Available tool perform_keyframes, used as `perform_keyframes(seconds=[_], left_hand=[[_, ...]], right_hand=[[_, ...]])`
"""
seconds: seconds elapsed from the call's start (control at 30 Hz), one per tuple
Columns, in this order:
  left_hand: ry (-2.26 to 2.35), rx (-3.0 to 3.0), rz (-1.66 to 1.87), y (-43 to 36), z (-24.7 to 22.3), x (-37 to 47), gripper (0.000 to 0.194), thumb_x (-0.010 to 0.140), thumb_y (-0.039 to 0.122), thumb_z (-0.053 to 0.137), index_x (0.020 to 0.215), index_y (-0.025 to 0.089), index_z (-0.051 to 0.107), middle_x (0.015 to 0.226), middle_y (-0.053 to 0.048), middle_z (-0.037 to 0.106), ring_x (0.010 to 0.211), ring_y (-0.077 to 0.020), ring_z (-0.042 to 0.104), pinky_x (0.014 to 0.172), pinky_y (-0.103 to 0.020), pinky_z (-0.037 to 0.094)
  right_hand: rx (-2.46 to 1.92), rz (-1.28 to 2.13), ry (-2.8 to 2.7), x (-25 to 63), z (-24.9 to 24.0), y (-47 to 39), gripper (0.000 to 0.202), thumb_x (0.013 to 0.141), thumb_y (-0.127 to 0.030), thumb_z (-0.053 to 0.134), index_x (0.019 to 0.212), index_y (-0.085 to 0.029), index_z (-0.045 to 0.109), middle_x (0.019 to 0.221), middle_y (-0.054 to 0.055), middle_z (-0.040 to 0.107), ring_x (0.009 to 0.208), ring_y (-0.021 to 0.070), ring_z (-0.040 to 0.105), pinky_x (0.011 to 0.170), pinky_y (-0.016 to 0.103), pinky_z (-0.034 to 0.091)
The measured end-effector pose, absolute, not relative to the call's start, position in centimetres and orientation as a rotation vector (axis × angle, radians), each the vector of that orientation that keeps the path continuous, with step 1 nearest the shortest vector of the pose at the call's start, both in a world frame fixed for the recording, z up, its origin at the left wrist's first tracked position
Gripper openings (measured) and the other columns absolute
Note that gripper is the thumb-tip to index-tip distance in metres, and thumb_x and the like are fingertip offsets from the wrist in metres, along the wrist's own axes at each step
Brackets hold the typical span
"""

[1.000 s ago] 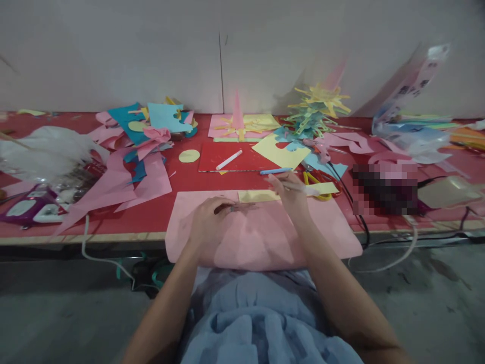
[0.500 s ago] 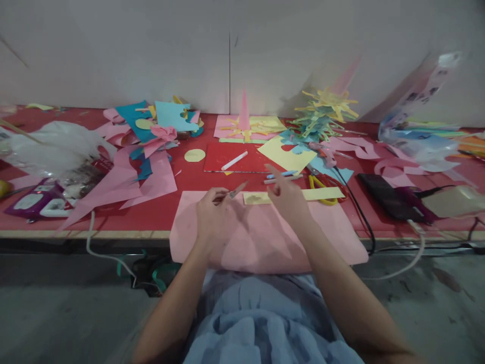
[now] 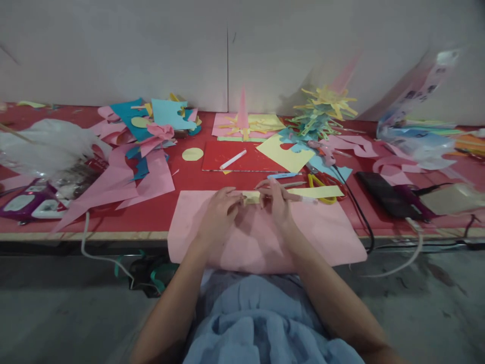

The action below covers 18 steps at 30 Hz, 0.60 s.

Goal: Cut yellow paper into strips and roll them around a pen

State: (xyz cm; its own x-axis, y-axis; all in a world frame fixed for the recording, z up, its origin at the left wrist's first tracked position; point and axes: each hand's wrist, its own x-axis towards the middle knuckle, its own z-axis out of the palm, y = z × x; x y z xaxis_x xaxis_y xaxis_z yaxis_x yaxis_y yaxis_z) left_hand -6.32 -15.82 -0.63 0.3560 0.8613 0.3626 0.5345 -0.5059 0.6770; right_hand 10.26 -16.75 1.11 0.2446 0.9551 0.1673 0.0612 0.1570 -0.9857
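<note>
A narrow yellow paper strip [image 3: 320,191] lies along the top of a large pink paper sheet [image 3: 235,253]. My left hand [image 3: 220,212] is closed at the strip's left end, its fingertips pinching the edge. Close by, my right hand [image 3: 279,205] bends over the strip, thumb and fingers curled down onto it. A slim pale pen [image 3: 308,200] juts out to the right from between the right fingers; its other end is hidden by the hand. Just beyond lie a blue pen [image 3: 283,176] and yellow-handled scissors [image 3: 322,187], partly covered by the strip.
A red board [image 3: 242,157] bears a white marker [image 3: 233,159]. Behind stand a pink paper cone [image 3: 243,114] and a layered paper tree [image 3: 322,116]. Pink and blue scraps [image 3: 117,174] crowd the left. Rightward are a glue gun [image 3: 324,150], its cord, and a black phone [image 3: 388,194].
My left hand has moved slightly right onto the strip's end. My right hand has come down from a raised, pointing pose to the strip. The slim pen, earlier in my left hand, now shows in my right.
</note>
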Motion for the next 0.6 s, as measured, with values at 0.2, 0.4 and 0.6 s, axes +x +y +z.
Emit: perform_keyframes(seconds=[0.2, 0.4, 0.6], left_hand=[[1.247, 2.209, 0.871, -15.8, -0.9, -6.36, 0.033, 0.079, 0.004, 0.046, 0.098, 0.019, 0.069, 0.127, -0.008, 0.057, 0.124, -0.022, 0.047, 0.108, -0.042, 0.038], [1.222, 2.158, 0.909, -15.72, -1.29, -6.46, 0.03, 0.081, 0.008, 0.048, 0.097, 0.022, 0.069, 0.124, -0.005, 0.058, 0.119, -0.0203, 0.051, 0.104, -0.039, 0.042], [1.258, 2.1, 0.947, -15.86, -1.23, -6.33, 0.029, 0.081, 0.008, 0.049, 0.096, 0.021, 0.069, 0.125, -0.006, 0.058, 0.121, -0.0205, 0.051, 0.105, -0.038, 0.041]], right_hand=[[-1.238, 0.94, -1.163, 10.28, 0.66, -16.67, 0.037, 0.082, -0.051, 0.058, 0.066, -0.023, 0.041, 0.042, -0.009, 0.04, 0.037, 0.0085, 0.036, 0.046, 0.024, 0.037], [-1.364, 0.829, -1.311, 10.41, 0.48, -16.46, 0.041, 0.081, -0.052, 0.057, 0.06, -0.024, 0.035, 0.041, -0.007, 0.042, 0.043, 0.0121, 0.046, 0.049, 0.025, 0.036], [-1.472, 0.733, -1.412, 10.16, 0.62, -16.47, 0.035, 0.081, -0.04, 0.053, 0.058, -0.024, 0.033, 0.043, -0.007, 0.04, 0.046, 0.0115, 0.042, 0.049, 0.024, 0.032]])
